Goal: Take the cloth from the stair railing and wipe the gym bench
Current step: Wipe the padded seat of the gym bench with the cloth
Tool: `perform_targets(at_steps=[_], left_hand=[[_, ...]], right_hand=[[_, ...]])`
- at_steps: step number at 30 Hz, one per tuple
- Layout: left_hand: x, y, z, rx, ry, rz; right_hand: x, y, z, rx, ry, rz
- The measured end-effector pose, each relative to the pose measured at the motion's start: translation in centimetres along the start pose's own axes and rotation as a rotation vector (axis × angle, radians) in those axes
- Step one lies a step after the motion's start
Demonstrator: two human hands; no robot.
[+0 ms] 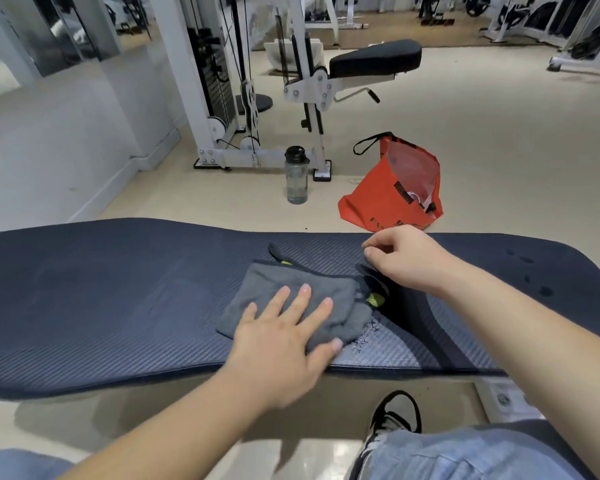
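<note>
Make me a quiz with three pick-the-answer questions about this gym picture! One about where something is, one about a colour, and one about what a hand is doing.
1. Where is the water bottle?
A. On the bench
B. On the floor beyond the bench
C. Inside the bag

2. What colour is the bag?
A. Orange-red
B. Green
C. White

3. What is the left hand doing?
A. Lifting the bottle
B. Resting in a pocket
C. Pressing flat on the cloth

Answers:
1. B: the bottle stands upright on the pale floor, left of the bag.
2. A: the bag is orange-red with a black strap.
3. C: the open hand lies spread on the grey cloth on the dark blue bench.
</note>
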State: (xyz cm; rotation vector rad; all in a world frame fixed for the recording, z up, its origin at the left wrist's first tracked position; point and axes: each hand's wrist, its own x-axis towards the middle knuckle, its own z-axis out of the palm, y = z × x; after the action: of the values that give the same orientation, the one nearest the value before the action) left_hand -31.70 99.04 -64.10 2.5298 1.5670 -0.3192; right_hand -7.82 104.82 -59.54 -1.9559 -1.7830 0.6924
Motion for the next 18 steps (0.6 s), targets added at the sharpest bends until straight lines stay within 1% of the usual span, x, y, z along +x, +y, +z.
perform_targets(at_steps=[2, 4, 7, 9, 11, 13, 15, 18], left_hand=[[2.6, -0.8, -0.5, -0.03, 0.007, -0.063], [4.9, -1.0, -1.2, -0.092, -0.028, -0.149], [5.0, 0.4, -1.1, -0.118, -0.037, -0.206], [2.6, 2.2, -0.5, -0.093, -0.03, -0.17], [-0.5, 3.8, 0.2, -0.021, -0.039, -0.085], [-1.4, 4.0, 0.3, 0.057, -0.052, -0.013], [0.3, 3.1, -0.1, 0.059, -0.036, 0.003], [4.7, 2.4, -1.4, -0.016, -0.071, -0.05]], right_hand=[[-0.5, 0.8, -0.6, -0.009, 0.029, 0.033], [-1.1, 2.1, -1.5, -0.029, 0.061, 0.096], [-1.8, 4.8, -2.9, -0.065, 0.06, 0.217], [-2.2, 6.2, -3.4, -0.071, 0.022, 0.27], [-2.6, 6.8, -3.6, -0.079, -0.016, 0.276], [-2.6, 7.0, -3.7, -0.082, -0.026, 0.265], [-2.7, 7.0, -3.8, -0.06, -0.014, 0.267], [-2.8, 7.1, -4.1, 0.015, 0.066, 0.3]])
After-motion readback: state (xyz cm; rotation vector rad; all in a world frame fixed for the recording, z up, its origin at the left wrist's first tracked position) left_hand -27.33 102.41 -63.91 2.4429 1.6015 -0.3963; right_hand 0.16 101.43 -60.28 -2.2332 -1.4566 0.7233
